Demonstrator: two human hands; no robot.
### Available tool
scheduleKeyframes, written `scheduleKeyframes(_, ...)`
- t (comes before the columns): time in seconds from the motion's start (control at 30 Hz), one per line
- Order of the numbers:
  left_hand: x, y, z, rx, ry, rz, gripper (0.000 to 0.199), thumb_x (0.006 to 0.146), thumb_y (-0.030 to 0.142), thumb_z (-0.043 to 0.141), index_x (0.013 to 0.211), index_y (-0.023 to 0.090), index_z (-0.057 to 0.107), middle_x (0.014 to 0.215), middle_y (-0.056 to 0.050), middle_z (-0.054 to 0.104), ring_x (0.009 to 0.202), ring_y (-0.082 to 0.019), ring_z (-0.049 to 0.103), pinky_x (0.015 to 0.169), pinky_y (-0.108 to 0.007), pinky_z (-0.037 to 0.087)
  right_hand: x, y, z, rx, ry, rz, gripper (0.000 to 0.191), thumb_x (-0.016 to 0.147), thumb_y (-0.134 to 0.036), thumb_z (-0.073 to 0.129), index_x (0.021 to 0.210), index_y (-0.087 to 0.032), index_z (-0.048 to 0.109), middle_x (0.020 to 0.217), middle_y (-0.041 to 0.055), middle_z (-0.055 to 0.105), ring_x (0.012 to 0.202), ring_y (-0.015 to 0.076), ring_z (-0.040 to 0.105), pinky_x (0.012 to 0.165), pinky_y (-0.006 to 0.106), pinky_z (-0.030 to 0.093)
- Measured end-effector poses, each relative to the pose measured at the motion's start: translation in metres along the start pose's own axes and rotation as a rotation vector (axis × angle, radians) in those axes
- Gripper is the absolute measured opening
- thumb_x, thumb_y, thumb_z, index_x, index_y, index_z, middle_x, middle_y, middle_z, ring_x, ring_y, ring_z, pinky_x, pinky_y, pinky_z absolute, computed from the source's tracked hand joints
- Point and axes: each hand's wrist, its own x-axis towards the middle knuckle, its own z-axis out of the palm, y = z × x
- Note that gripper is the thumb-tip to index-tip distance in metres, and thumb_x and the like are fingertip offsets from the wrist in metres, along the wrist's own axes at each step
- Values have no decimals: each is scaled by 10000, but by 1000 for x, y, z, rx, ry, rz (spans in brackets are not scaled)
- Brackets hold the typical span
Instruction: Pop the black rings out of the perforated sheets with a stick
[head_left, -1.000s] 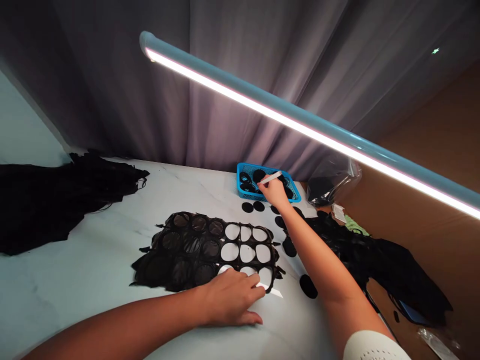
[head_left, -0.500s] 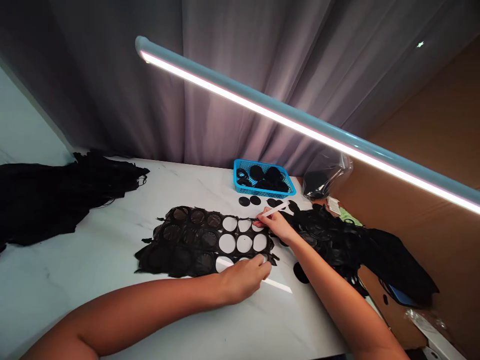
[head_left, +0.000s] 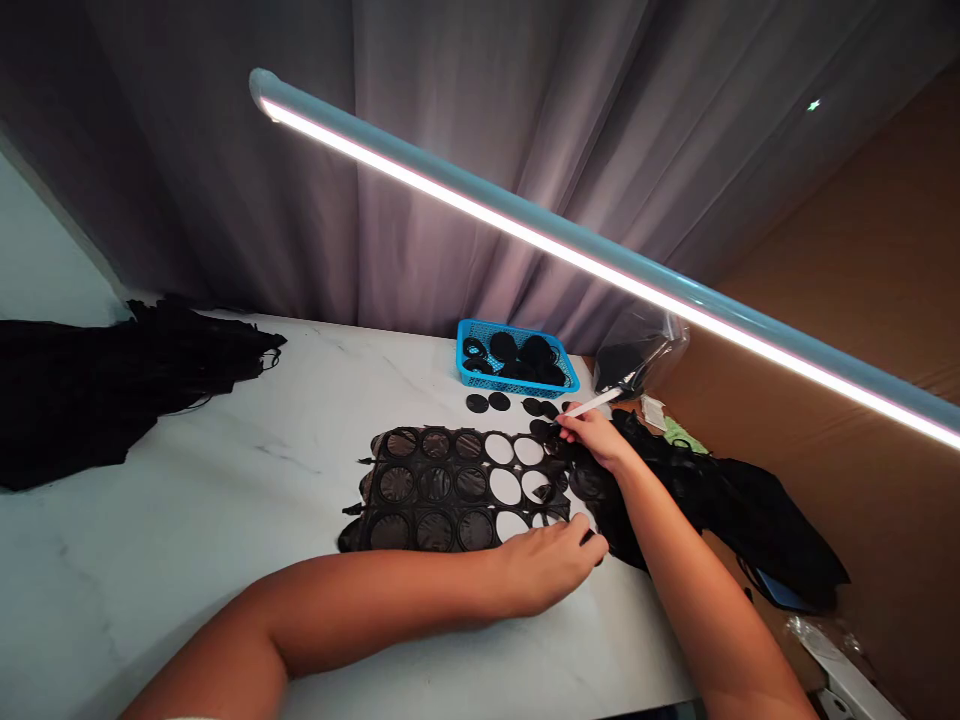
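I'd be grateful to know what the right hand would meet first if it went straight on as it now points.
Most likely the small black round discs on the white marbled tabletop, just beyond the right hand; its height is hard to judge, so it might pass over them.

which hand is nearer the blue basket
Right. The right hand is in front of the blue basket, slightly rightward; the left hand is farther off, closer to the person, by the black panel.
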Motion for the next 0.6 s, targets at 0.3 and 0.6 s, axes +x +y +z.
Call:
scheduleKeyframes(0.3, -105, -83, -47, 292, 181, -190, 408, 921, 294, 631, 1278, 151, 495, 1369, -153, 532, 1310, -330, 472, 1039, -471, 426, -23, -21, 49, 267, -38, -140, 272, 702, -409, 753, 713, -208, 571, 824, 29, 673, 723, 166, 660, 695, 304, 541)
scheduleKeyframes(0.6, -119, -95, -30, 277, 154, -215, 531, 950, 419, 553, 1406, 160, 470, 1541, -155, 377, 1442, -309, 318, 1168, -555, 221, -29, -26, 120, -59, -425, -235, 192, 770, -345, 689, 711, -179, 613, 932, 63, 682, 803, 172, 607, 703, 297, 478)
